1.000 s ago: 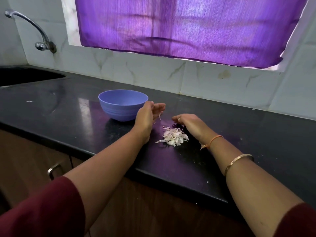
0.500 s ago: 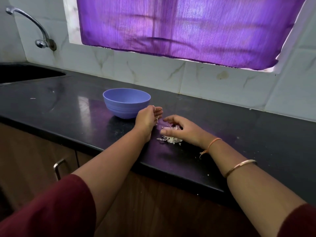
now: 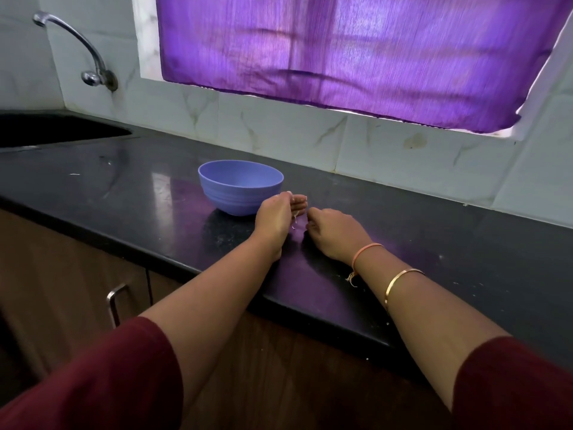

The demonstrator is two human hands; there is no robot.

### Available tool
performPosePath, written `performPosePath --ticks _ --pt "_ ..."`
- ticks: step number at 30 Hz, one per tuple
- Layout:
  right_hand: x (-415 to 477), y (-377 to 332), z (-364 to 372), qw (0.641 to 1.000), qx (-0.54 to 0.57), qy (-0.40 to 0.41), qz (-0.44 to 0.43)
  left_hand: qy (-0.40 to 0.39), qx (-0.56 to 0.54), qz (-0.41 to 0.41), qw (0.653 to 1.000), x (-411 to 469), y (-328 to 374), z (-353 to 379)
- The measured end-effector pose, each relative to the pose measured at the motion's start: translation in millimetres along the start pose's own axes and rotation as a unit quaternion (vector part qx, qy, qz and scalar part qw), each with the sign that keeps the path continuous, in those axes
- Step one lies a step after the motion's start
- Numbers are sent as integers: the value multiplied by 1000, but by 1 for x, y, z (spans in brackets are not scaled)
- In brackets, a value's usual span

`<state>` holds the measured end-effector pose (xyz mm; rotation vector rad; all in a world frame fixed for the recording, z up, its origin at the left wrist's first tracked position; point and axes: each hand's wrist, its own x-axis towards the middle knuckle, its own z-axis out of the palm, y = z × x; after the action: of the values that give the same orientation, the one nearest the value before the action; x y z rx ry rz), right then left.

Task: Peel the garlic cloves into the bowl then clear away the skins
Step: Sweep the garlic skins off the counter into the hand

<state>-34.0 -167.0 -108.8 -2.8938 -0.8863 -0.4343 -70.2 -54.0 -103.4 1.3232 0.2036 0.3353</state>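
A blue-violet bowl (image 3: 223, 197) stands on the black counter (image 3: 434, 243); its inside is hidden from this angle. My left hand (image 3: 274, 217) stands on its edge just right of the bowl, palm cupped toward the right. My right hand (image 3: 333, 232) lies palm down close beside it, fingers curled over the pile of garlic skins, which it hides almost fully. Only a few pale garlic skin scraps (image 3: 294, 219) show in the gap between the two hands.
A dark sink (image 3: 46, 128) with a metal tap (image 3: 90, 57) lies at the far left. Tiled wall and a purple curtain (image 3: 341, 51) run behind the counter. A cabinet handle (image 3: 113, 302) sits below the counter's front edge. Small crumbs dot the counter at right.
My right hand slid left over the skin pile, pushing it against my cupped left hand. The pile, plainly visible before, is now covered. The view shifted slightly.
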Motion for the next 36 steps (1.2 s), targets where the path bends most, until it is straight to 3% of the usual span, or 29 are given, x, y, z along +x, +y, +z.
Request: performPosePath --ticks 7,10,12,14,16,19,21,24,27,30,33,36 --pt "10 3 1 996 38 12 80 2 0 0 1000 2 1 -3" --pt "12 15 -2 971 167 61 159 2 -8 -7 1000 2 1 -4" --pt "9 24 -8 914 331 98 215 9 -11 -5 1000 2 1 -3" --pt "3 27 -17 793 533 134 261 25 -1 16 1000 0 1 1" --pt "2 28 -22 685 655 151 282 42 -9 33 999 -3 0 10" --pt "8 21 -28 610 727 153 276 49 -81 0 995 -9 -1 37" --pt "11 13 -29 574 754 171 268 43 -199 -54 978 -11 0 53" --pt "15 3 -25 552 759 232 255 35 -340 -109 933 -9 -2 65" --pt "19 2 -18 560 745 264 247 32 -402 -123 907 -6 -3 65" --pt "21 -4 -16 564 753 244 235 27 -441 -144 886 -6 -1 64" --pt "20 -11 -20 533 789 217 216 -2 -494 -149 856 -7 -1 62" --pt "19 -14 -19 540 789 208 206 -14 -513 -153 845 -7 -2 61"
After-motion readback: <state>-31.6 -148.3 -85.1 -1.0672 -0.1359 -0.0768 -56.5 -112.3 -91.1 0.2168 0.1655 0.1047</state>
